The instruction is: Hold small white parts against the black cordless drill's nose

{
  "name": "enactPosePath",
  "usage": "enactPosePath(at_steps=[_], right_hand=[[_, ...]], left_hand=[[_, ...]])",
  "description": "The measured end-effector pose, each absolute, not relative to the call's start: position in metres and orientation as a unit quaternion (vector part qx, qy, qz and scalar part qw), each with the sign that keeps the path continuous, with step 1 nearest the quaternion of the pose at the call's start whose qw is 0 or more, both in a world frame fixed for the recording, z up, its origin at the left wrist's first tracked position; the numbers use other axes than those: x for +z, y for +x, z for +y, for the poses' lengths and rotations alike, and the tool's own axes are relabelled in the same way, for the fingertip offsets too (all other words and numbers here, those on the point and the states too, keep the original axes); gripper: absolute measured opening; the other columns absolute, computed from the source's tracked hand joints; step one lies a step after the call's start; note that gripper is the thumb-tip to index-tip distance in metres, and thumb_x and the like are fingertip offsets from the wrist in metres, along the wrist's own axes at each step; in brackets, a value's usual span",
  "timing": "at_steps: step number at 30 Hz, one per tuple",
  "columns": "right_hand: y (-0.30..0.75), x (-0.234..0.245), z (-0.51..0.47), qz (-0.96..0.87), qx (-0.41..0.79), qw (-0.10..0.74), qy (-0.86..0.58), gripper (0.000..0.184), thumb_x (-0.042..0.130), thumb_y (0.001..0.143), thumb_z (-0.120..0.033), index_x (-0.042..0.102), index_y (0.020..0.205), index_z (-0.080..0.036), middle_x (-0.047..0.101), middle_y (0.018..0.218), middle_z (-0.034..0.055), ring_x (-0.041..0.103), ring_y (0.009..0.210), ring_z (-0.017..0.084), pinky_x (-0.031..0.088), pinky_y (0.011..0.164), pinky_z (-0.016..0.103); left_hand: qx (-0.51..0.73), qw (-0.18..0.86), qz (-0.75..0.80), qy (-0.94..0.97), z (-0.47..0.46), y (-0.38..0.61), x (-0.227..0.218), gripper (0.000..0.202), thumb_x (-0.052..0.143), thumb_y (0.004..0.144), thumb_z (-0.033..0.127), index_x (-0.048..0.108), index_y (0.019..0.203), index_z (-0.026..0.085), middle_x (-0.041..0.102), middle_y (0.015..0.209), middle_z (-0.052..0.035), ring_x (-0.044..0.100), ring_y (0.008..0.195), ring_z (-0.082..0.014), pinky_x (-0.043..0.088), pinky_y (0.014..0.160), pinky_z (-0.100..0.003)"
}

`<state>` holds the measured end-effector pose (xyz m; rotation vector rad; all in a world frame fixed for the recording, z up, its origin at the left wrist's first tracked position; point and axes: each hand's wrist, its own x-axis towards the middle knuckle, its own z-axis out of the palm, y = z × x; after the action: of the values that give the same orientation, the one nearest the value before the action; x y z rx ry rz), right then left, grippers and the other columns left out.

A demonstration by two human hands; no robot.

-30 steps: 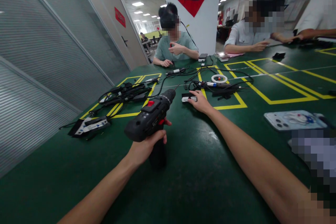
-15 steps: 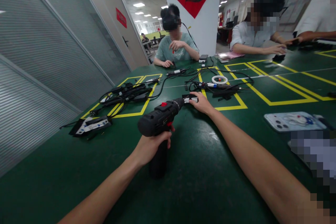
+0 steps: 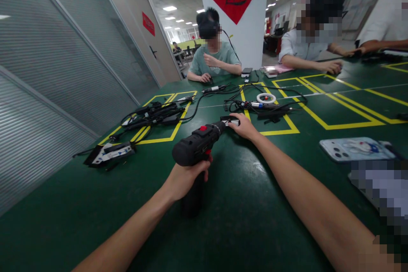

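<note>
My left hand (image 3: 188, 179) is wrapped round the grip of a black cordless drill (image 3: 199, 142) with red buttons, its fingers by the trigger. The drill's nose points forward and to the right, up to a small black and silver piece (image 3: 232, 121). Thumb and fingers of my right hand (image 3: 245, 126) pinch that piece down at the table. Whether a bit in the chuck touches the piece is too small to tell.
Tangled black cables and tools (image 3: 153, 114) lie on the left. Ahead are an electric screwdriver (image 3: 256, 105) and a white tape roll (image 3: 266, 98). A phone (image 3: 357, 149) rests at right. Co-workers sit across the green table (image 3: 251, 204), marked with yellow tape.
The drill has shifted slightly right and its nose sits a little lower. My right hand stays on the small piece. Across the table, co-workers' hands have moved.
</note>
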<state>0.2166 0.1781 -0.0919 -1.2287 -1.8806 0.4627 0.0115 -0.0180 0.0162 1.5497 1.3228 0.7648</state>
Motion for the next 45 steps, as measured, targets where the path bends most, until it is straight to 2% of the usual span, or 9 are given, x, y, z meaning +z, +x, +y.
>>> enactPosePath(at_steps=[10,16,22,38,45], right_hand=[[0.2179,-0.0933,0.18,-0.747,0.182,0.412,-0.489,0.049,0.061,0.082,-0.041,0.056,0.126,-0.02,0.056,0.112,0.0101,0.055,0.103,0.023,0.043,0.095,0.037],[0.2183,-0.0934,0.1809,-0.753,0.181,0.41,-0.481,0.048,0.061,0.082,-0.041,0.057,0.126,-0.02,0.056,0.112,0.0099,0.056,0.103,0.023,0.043,0.096,0.037],[0.2184,-0.0926,0.1801,-0.755,0.18,0.409,-0.48,0.047,0.061,0.082,-0.041,0.057,0.125,-0.021,0.057,0.113,0.0094,0.056,0.103,0.022,0.043,0.096,0.036],[0.2184,-0.0952,0.1819,-0.756,0.176,0.419,-0.471,0.048,0.063,0.081,-0.041,0.057,0.124,-0.021,0.057,0.113,0.0095,0.057,0.102,0.022,0.044,0.095,0.037],[0.2192,-0.095,0.1828,-0.761,0.176,0.413,-0.469,0.047,0.064,0.08,-0.039,0.058,0.123,-0.02,0.057,0.111,0.0092,0.057,0.1,0.021,0.045,0.094,0.036]], left_hand=[[0.315,0.466,0.549,0.618,-0.015,0.0104,0.0135,0.015,0.053,0.081,0.026,0.057,0.091,0.015,0.059,0.064,0.0011,0.055,0.056,-0.015,0.041,0.06,-0.028],[0.331,0.481,0.536,0.61,-0.0145,0.0096,0.0116,0.015,0.055,0.081,0.027,0.057,0.091,0.016,0.062,0.083,-0.0013,0.056,0.055,-0.013,0.043,0.06,-0.029],[0.325,0.477,0.544,0.609,-0.0149,0.0102,0.0114,0.015,0.055,0.081,0.026,0.056,0.091,0.015,0.06,0.073,-0.0004,0.055,0.055,-0.0135,0.042,0.059,-0.028],[0.325,0.47,0.543,0.616,-0.0124,0.01,0.0113,0.014,0.055,0.08,0.027,0.056,0.089,0.016,0.061,0.077,-0.001,0.056,0.054,-0.0137,0.043,0.06,-0.029],[0.305,0.463,0.544,0.63,-0.0113,0.0097,0.011,0.014,0.055,0.081,0.028,0.057,0.088,0.017,0.058,0.06,0.0014,0.055,0.055,-0.016,0.041,0.058,-0.027]])
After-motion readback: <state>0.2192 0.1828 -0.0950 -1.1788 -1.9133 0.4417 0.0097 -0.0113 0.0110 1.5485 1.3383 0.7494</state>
